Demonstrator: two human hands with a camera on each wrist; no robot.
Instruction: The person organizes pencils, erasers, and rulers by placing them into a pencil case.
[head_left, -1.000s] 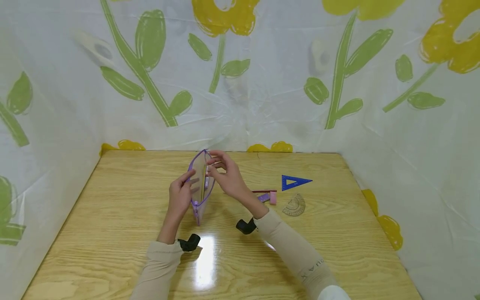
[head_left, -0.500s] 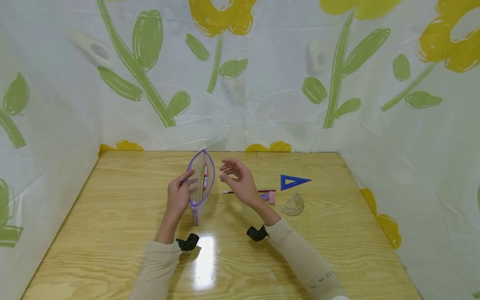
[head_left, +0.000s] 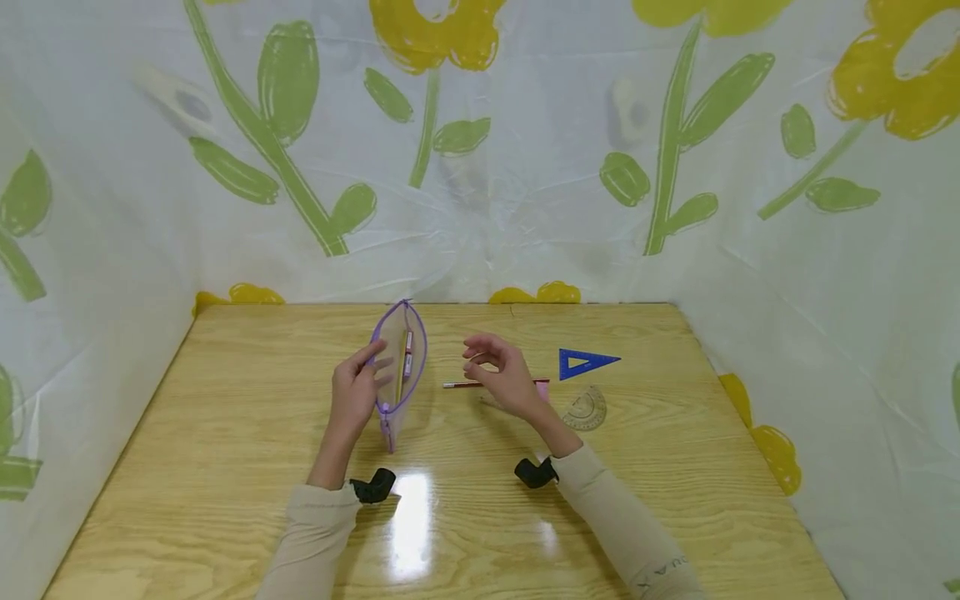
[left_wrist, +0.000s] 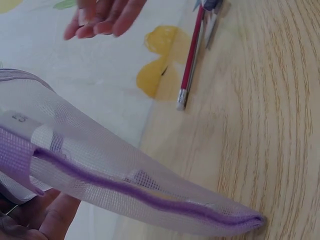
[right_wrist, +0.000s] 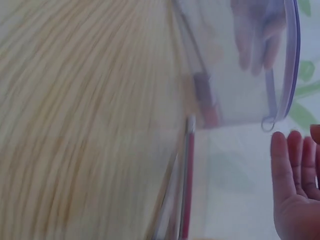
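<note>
The left hand [head_left: 354,396] grips the mesh pouch [head_left: 417,354] by its rim; right of the pouch — apart from it — hangs the right hand [head_left: 506,382], fingers loosely bent, thumb separate. Dark sleeve lettering [head_left: 663,572] and print on a block [head_left: 408,365] inside the pouch are illegible.

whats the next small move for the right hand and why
Probably lower the right hand and pinch the red pencil: that hand looks empty, the pencil lies close by on the table, and the left hand holds the open pouch.
</note>
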